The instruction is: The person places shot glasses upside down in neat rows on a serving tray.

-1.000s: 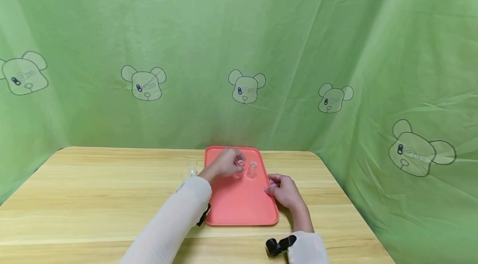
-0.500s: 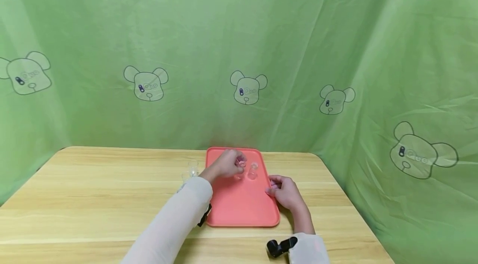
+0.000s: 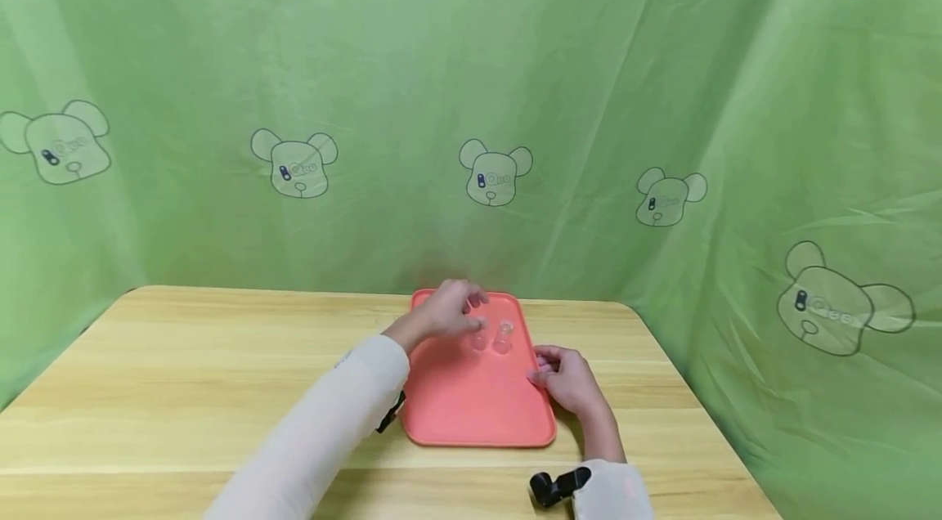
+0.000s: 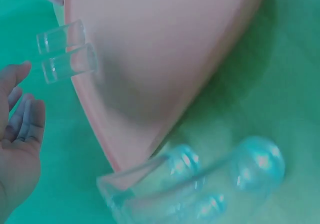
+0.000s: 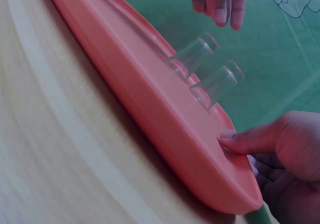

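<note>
Left hand [image 3: 447,309] hovers near two glasses [image 5: 216,85]; right hand [image 3: 568,381] grips tray [image 3: 478,405].

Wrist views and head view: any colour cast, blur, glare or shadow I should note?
Left wrist: strong teal cast, foreground glasses blurred with bright glints; right wrist: dark shadow along the tray; head: brighter, but the two upright glasses look faint.

Left hand [image 3: 446,308] hovers, fingers [image 4: 36,120] loosely parted, while right hand [image 3: 571,382] pinches, thumb [image 5: 255,139] uppermost.
</note>
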The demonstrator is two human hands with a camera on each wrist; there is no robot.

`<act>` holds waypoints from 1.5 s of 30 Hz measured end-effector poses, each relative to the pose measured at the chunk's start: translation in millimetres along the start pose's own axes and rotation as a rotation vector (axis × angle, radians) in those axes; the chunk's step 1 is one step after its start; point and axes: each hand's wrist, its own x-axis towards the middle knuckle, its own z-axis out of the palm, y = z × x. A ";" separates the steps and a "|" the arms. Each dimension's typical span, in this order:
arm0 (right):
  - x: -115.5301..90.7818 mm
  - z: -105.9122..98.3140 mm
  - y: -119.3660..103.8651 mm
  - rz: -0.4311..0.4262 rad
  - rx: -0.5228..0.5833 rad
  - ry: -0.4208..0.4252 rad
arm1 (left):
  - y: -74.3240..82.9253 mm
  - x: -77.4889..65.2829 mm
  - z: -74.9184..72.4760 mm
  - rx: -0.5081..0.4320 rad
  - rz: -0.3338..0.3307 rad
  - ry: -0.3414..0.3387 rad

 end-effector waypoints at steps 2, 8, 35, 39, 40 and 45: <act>-0.1 -0.8 -0.2 -0.001 -0.001 0.000 | 2.9 -1.5 -5.1 0.027 0.028 -0.001; -0.6 -2.0 -0.2 -0.008 -0.007 0.003 | 10.4 -9.1 -19.9 0.100 0.131 -0.020; 0.6 0.7 -2.2 -0.007 0.003 -0.002 | -2.2 -70.0 -37.6 0.203 0.289 -0.190; 1.1 0.4 -2.9 -0.024 0.000 0.000 | -9.4 -81.6 -43.2 0.198 0.284 -0.187; 1.0 0.4 -2.9 -0.022 -0.001 0.000 | -10.5 -84.8 -44.8 0.195 0.286 -0.185; -0.3 -0.1 -3.5 -0.008 0.006 0.001 | -16.8 -98.2 -50.8 0.201 0.306 -0.173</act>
